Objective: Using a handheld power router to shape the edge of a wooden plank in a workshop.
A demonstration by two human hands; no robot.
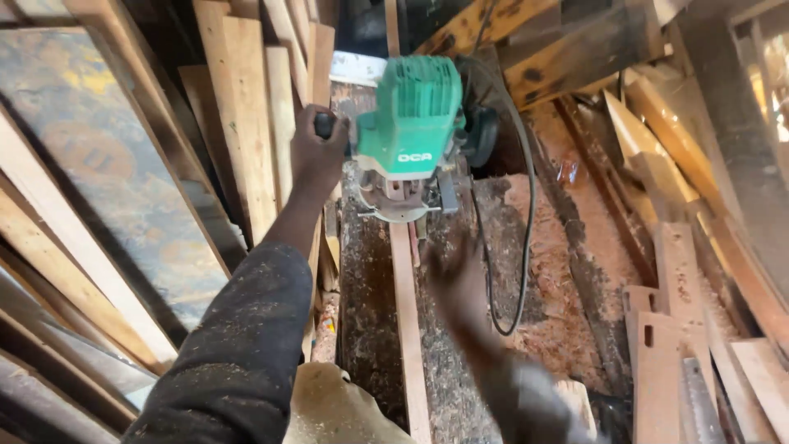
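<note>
Item: green electric router (415, 123), w/ black side knobs, round metal base. Location: upper centre of view, standing upright on a narrow wood strip (408, 321) that runs lengthwise along the dark, worn tabletop (366, 312).

Left hand (316, 148): fingers closed round the router's left knob (325, 125), arm in dark dust-speckled sleeve reaching fwd.

Right hand (460, 284): motion-blurred, in the air just below the router and over the strip; appears spread w/ fingers apart, holding nothing; whether it touches the wood, cannot tell.

Black power cord (526, 205): leaves router's right side, loops down over the sawdust and back.

Sawdust & shavings (559, 271): thick layer to the right of the tabletop.

Left side: planks (246, 107) leaning upright, plus a large dark stained board (107, 164).

Right side: assorted offcuts, incl. slotted pale pieces (657, 353), lying in a loose pile.

Top: dark heavy beam (567, 57) behind the router.
</note>
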